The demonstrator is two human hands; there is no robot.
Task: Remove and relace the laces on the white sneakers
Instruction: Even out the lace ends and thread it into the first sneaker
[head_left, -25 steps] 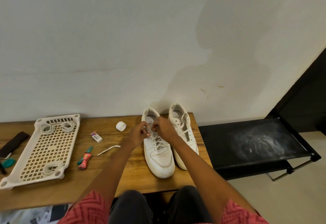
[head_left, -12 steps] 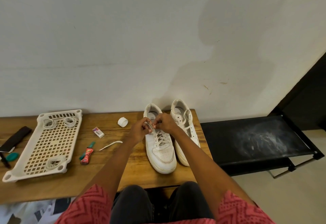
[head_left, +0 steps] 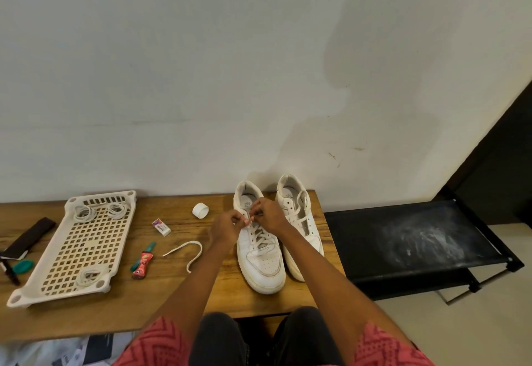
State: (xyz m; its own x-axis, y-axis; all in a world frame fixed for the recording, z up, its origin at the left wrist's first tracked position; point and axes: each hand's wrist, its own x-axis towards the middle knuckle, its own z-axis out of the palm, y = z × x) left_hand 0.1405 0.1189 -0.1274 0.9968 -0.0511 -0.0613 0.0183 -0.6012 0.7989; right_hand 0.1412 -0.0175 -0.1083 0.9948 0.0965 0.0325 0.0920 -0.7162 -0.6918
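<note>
Two white sneakers stand side by side on the wooden table (head_left: 178,302), toes toward me. The left sneaker (head_left: 260,259) has a white lace (head_left: 259,240) crossed through its eyelets. My left hand (head_left: 226,227) and my right hand (head_left: 269,214) meet over its upper eyelets, and each pinches the lace near the tongue. The right sneaker (head_left: 299,218) has a loosened lace lying over its opening. A loose piece of white lace (head_left: 187,250) lies on the table to the left of my left forearm.
A white perforated tray (head_left: 77,246) holding coiled laces sits at the left. An eraser (head_left: 161,226), a white cap (head_left: 200,210), a red and green tube (head_left: 144,260) and dark items at the far left lie on the table. A black rack (head_left: 414,241) stands right.
The view has tilted so the table sits lower in frame. Both hands stay at the top of the left sneaker's lacing, fingertips closer together over the lace.
</note>
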